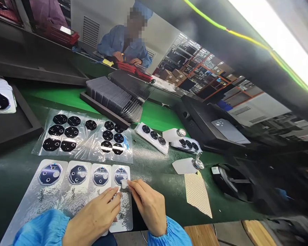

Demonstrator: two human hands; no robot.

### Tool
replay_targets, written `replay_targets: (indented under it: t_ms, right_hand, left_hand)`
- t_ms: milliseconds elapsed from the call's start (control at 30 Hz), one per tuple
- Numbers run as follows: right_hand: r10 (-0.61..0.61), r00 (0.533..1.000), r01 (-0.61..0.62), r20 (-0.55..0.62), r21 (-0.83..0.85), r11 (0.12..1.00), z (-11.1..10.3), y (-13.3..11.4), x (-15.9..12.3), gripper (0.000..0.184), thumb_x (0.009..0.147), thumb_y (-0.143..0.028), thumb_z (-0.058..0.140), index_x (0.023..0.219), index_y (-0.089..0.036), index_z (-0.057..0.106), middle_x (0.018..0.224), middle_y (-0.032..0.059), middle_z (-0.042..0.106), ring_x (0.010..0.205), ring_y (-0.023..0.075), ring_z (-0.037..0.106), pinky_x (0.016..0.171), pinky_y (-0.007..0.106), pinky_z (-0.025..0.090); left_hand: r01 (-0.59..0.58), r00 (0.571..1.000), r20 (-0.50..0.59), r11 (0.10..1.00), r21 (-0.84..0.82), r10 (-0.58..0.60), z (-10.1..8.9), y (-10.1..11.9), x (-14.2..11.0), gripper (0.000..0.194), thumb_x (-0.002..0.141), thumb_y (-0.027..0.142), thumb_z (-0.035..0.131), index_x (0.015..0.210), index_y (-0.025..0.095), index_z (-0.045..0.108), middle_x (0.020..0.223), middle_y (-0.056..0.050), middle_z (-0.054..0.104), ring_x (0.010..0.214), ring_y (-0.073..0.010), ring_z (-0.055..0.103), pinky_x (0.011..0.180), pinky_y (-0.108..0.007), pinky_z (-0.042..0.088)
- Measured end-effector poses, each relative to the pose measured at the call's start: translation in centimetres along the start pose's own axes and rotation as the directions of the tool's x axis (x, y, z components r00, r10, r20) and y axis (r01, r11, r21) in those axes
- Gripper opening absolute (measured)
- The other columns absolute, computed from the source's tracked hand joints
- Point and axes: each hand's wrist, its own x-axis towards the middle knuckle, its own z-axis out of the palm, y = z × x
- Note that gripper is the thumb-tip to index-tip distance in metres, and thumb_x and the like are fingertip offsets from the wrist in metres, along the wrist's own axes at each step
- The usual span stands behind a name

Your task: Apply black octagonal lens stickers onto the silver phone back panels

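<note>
Four silver rectangular panels lie in a row at the table's front, each with a dark blue octagonal patch near its top. My right hand [150, 206] pinches a small white wipe [124, 184] against the rightmost panel [125, 218], at the lower edge of its octagon [120, 175]. My left hand [96, 213] lies over the third panel [93, 195] and the edge of the rightmost one, fingers stretched out. Its thumb is mostly hidden beneath. Left of it are the second panel [73, 196] and the leftmost panel [33, 205].
Clear film sheets [86, 150] with several black octagonal pieces lie behind the panels. A rack of dark plates [110, 97] stands farther back. Two white bottles [183, 166] and a perforated sheet [197, 194] are at right. Across the bench sits a person [124, 44] in blue.
</note>
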Motion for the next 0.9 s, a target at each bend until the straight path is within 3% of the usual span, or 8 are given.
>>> replay_targets:
  t_ms: [600,900]
  right_hand:
    - [0.013,1.000,-0.014,-0.027,-0.046,0.999,0.27,-0.55,-0.39,0.028,0.104,-0.022,0.039,0.103,-0.019,0.067,0.082,0.0017,0.069,0.071,0.0116,0.067,0.063,0.019,0.045]
    - [0.047,0.998,-0.045,-0.046,0.043,0.998,0.14,-0.44,0.01,0.026,0.103,-0.021,0.042,0.106,-0.020,0.067,0.084,0.0012,0.070,0.074,0.0114,0.067,0.066,0.019,0.045]
  left_hand:
    - [-0.010,0.999,0.044,0.999,0.034,0.009,-0.03,0.16,0.00,0.025,0.091,0.009,0.049,0.111,0.008,0.064,0.117,-0.009,0.067,0.119,-0.0253,0.060,0.110,-0.036,0.042]
    - [0.006,1.000,0.021,1.000,0.000,-0.006,0.04,0.08,0.01,0.019,0.091,0.015,0.058,0.108,0.009,0.064,0.117,-0.009,0.068,0.119,-0.0244,0.061,0.110,-0.035,0.040]
